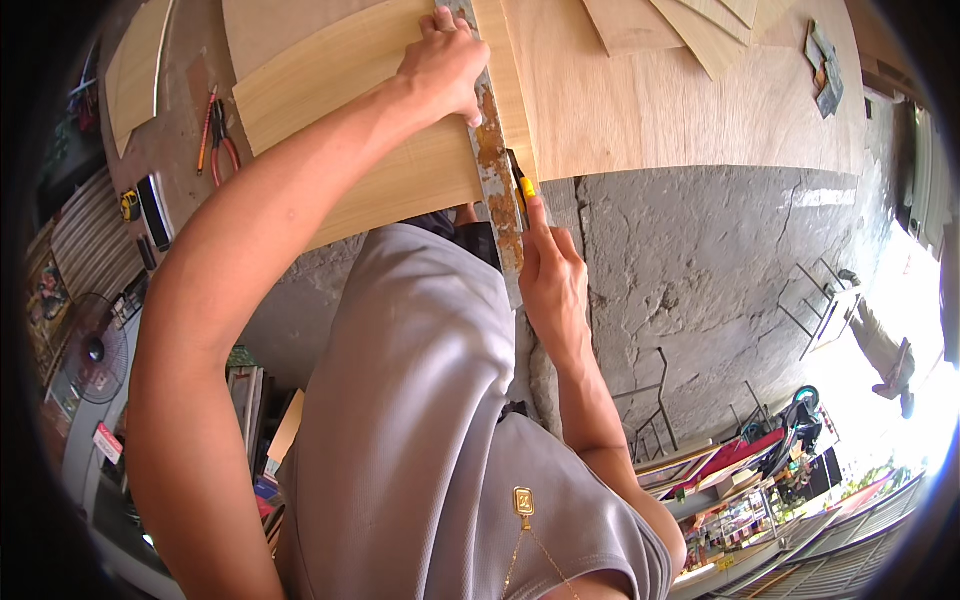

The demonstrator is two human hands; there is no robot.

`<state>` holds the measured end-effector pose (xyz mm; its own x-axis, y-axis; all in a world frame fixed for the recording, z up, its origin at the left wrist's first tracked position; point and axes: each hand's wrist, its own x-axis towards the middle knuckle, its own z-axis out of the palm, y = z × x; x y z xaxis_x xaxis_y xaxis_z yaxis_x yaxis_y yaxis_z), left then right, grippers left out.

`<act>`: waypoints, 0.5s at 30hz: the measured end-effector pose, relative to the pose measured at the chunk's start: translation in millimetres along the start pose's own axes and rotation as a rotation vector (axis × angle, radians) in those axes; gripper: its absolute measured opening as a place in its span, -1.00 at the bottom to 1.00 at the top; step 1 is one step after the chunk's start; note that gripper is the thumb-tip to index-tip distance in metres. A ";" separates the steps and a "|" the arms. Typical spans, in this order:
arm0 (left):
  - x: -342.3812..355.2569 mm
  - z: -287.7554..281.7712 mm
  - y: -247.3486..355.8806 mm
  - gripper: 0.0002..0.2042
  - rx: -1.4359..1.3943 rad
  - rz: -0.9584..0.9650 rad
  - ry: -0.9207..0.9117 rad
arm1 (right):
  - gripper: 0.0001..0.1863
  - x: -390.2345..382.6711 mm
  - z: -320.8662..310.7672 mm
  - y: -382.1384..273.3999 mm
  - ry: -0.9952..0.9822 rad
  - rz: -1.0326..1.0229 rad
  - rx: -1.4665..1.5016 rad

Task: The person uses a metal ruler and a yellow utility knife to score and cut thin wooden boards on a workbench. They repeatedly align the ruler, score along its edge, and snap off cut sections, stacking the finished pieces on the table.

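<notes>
Head view shows your left hand (443,62) pressed flat on the rusty steel straightedge (495,160) to pin it across the veneer sheet (370,120), while your right hand (553,278) grips the yellow utility knife (521,186) against its edge.

My ruler (497,170) is grey steel blotched with orange-brown rust. My knife (524,187) shows yellow and black. The veneer (370,120) is pale tan with fine straight grain. My shirt (420,420) is plain grey. The pliers (224,150) have red handles. The floor (700,270) is cracked grey.
</notes>
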<state>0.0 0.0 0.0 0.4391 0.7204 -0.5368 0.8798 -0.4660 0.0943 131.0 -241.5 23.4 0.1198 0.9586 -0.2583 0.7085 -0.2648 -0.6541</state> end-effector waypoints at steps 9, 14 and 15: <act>1.7 10.6 -6.0 0.13 -0.001 0.047 0.056 | -0.41 -28.7 -6.5 -0.7 -0.027 0.064 -0.009; 2.0 9.2 -3.5 0.14 -0.009 0.043 0.039 | -0.42 -47.1 -10.2 3.1 -0.050 0.092 -0.049; 0.4 9.3 -3.4 0.13 -0.018 0.037 0.047 | -0.42 -54.9 -12.7 5.7 -0.086 0.131 -0.052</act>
<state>-4.5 -2.9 -8.3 0.4793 0.7260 -0.4931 0.8656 -0.4839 0.1288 137.3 -294.2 42.9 0.1552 0.9033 -0.4000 0.7259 -0.3789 -0.5740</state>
